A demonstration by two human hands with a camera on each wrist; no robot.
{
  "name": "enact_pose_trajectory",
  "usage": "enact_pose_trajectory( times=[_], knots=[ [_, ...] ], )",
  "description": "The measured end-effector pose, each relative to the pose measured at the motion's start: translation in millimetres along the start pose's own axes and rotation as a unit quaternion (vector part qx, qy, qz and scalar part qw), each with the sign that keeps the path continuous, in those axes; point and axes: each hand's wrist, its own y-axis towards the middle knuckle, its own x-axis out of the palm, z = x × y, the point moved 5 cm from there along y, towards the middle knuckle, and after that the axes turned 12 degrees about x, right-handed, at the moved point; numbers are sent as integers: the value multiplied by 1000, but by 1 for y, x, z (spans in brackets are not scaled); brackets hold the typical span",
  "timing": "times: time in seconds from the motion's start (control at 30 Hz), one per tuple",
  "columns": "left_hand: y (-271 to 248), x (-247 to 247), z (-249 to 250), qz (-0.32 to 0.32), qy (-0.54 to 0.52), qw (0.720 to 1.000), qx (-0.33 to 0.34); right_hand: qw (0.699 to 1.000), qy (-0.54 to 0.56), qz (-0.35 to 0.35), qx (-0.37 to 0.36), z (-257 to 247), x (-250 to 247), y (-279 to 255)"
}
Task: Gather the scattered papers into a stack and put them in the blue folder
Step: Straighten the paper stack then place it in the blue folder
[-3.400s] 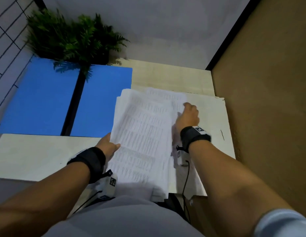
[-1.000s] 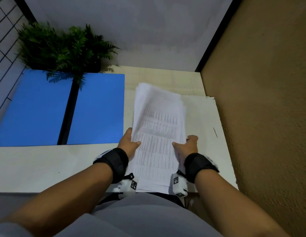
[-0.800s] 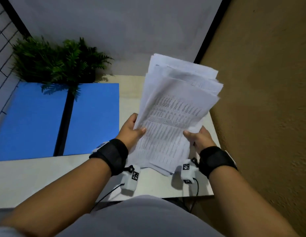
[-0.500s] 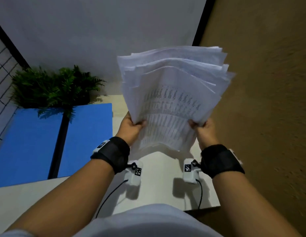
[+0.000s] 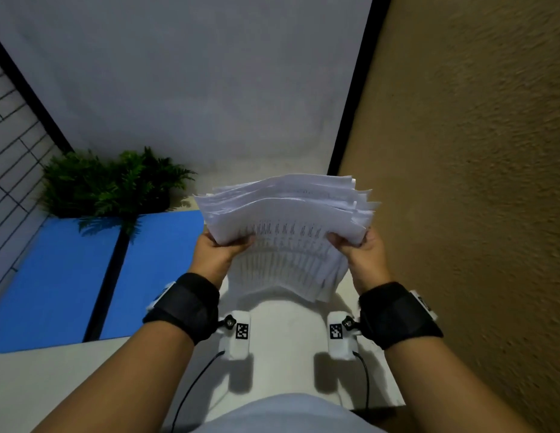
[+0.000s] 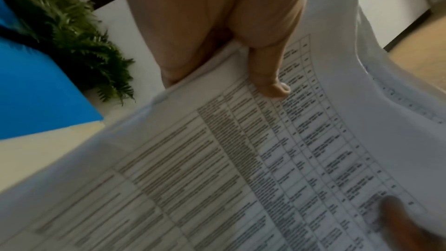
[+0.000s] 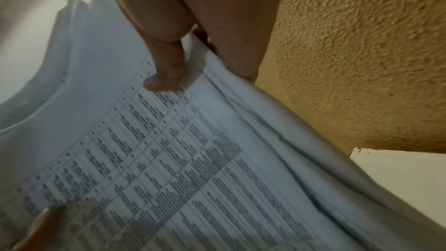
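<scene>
Nearest us, our two forearms reach out over the near edge of the tabletop [image 5: 288,354], each wrist in a black strap with a small white camera hanging under it. Just beyond, our left hand [image 5: 216,256] grips the left side of the papers [image 5: 288,220], thumb on the printed top sheet and fingers curled underneath. Our right hand [image 5: 363,257] grips the right side the same way, thumb on top.

The papers are lifted clear of the tabletop as one loose stack, held between both hands; the lower edges fan downward toward us and the upper edges are uneven, sheets stepping out past one another. The top sheet carries a printed table, though the wrist views are too blurred to read it.

Farther off and to the left, the folder [image 5: 153,270] lies open and flat on the tabletop, a dark spine dividing its two blue halves. A plant [image 5: 113,182] stands at the far-left corner, its fronds overhanging the folder's far edge. A textured tan wall [image 5: 475,182] runs along the right side.
</scene>
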Motion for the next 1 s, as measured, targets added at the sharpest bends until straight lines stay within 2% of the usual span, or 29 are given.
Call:
enact_pose_trajectory(
  times=[0.13, 0.23, 0.3, 0.4, 0.47, 0.53, 0.7, 0.8, 0.93, 1.0],
  knots=[
    [-7, -1, -1, -37, 30, 999, 17, 999, -40, 31, 6, 16, -7, -3],
    [-13, 3, -1, -54, 19, 998, 20, 999, -30, 14, 5, 23, -6, -6],
    [-14, 8, 1, -68, 14, 997, 26, 999, -33, 3, -22, 20, 2, -7],
    [-13, 13, 13, -82, -1, 995, 55, 991, -79, 17, -105, 4, 11, -15],
    [-11, 12, 19, -63, -23, 995, 70, 986, -88, 26, -139, -4, 13, -17],
    [-12, 12, 23, -36, -38, 996, 72, 987, -82, 26, -139, -6, 13, -14],
    [-8, 25, 37, -16, 7, 992, 123, 968, -168, 42, -184, -16, 27, -12],
    [-3, 27, 43, 32, 1, 991, 133, 956, -152, 93, -232, -26, 26, -10],
    [6, 29, 45, 68, 24, 989, 130, 950, -163, 151, -218, -24, 19, -4],
    [10, 31, 49, 81, 36, 986, 139, 943, -164, 168, -237, -26, 20, -6]
  ],
)
